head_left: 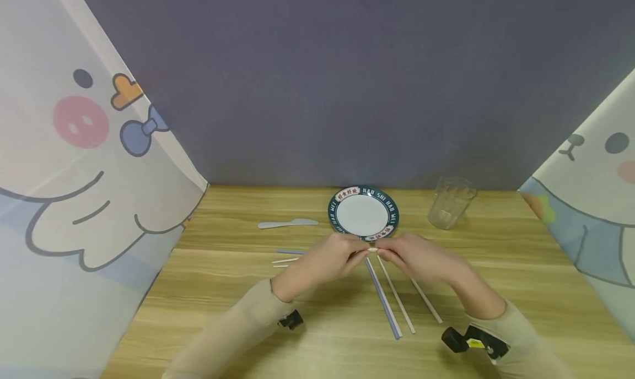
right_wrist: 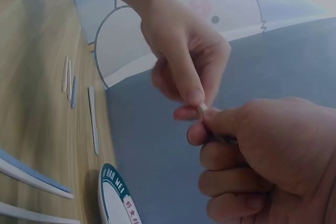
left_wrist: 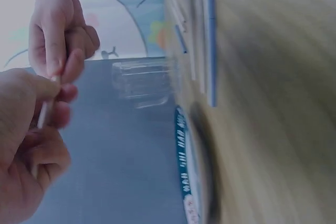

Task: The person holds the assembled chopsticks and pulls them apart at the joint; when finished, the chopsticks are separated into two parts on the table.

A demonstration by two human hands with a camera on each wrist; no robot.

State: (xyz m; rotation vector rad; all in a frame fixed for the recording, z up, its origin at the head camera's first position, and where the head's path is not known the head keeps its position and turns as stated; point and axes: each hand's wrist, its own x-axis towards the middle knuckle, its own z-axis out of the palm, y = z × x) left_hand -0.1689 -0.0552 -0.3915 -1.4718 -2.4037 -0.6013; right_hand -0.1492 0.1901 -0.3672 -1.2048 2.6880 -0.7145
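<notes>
My left hand (head_left: 333,256) and right hand (head_left: 423,258) meet just in front of the plate's near rim. Between them is a thin white stick (head_left: 372,249), pinched by thumb and fingers of both hands. Only a short piece of the stick (right_wrist: 202,107) shows between the fingertips in the right wrist view. In the left wrist view, another length of the white stick (left_wrist: 44,114) crosses the left fingers, and the rest is hidden. Below the hands lie a long blue stick (head_left: 386,307) and several long white sticks (head_left: 399,302), roughly side by side on the table.
A green-rimmed white plate (head_left: 363,215) sits beyond the hands. To its right stands a clear glass (head_left: 448,205); to its left lies a pale knife (head_left: 288,223). Short blue (head_left: 290,252) and white pieces (head_left: 285,261) lie by my left forearm. A grey panel (head_left: 362,87) closes the back.
</notes>
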